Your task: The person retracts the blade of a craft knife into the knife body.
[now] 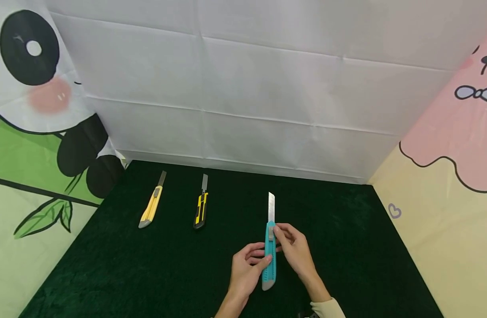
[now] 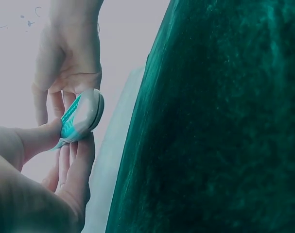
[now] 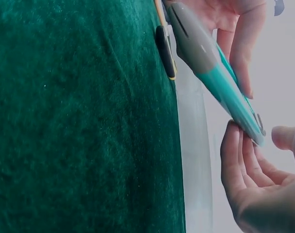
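A teal utility knife [image 1: 269, 247] with a grey end cap is held up over the table, its silver blade [image 1: 271, 206] extended and pointing away. My left hand [image 1: 246, 269] grips the lower handle, thumb on the front face and fingers behind. Higher up, my right hand [image 1: 296, 251] holds the handle by its right edge, thumb at the grey slider [image 1: 271, 233]. In the right wrist view, the right fingers [image 3: 251, 167] bear against the handle's underside, with the thumb close to the slider end. The left wrist view shows the grey end cap [image 2: 91, 111] between both hands.
Left on the dark green cloth [image 1: 108, 274] lies a pale yellow utility knife [image 1: 152, 205], with a black and yellow utility knife [image 1: 201, 210] right of it. Both have exposed blades. A white sheet [image 1: 243, 88] hangs behind; printed cloths [image 1: 438, 212] flank the sides.
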A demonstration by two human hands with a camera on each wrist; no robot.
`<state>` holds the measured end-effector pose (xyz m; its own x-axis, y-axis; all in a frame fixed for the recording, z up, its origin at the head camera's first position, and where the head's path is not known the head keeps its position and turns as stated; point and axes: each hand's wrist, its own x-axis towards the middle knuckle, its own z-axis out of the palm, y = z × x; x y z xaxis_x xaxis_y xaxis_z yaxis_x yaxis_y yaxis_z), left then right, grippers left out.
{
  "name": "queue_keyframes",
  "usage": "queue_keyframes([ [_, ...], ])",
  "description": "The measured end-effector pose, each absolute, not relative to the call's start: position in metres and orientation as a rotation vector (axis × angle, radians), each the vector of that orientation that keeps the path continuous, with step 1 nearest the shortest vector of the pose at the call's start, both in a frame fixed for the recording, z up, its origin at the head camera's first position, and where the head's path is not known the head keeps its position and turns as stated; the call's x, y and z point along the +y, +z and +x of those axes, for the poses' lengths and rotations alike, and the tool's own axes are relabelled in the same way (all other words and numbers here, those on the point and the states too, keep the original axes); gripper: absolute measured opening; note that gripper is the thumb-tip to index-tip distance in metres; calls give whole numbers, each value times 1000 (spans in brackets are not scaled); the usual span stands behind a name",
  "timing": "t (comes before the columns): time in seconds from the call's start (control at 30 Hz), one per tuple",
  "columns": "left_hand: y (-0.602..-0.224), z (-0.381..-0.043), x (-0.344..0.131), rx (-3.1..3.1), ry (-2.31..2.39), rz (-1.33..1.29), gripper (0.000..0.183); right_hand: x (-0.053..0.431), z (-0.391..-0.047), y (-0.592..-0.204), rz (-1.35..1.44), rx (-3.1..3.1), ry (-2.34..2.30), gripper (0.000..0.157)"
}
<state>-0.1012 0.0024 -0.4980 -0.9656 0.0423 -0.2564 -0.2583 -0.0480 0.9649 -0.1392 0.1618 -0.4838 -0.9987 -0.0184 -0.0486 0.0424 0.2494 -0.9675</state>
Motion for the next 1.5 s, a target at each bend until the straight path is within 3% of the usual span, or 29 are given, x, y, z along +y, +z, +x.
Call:
queue_keyframes([
  [0.93,-498,-94,1,1903,2118,-219,40,157,-138,-477,120,2426,-1930,41],
  [1.5,-500,-88,5,1956,2154,-278,35,154,-134,-472,50,2399,-1961,29],
])
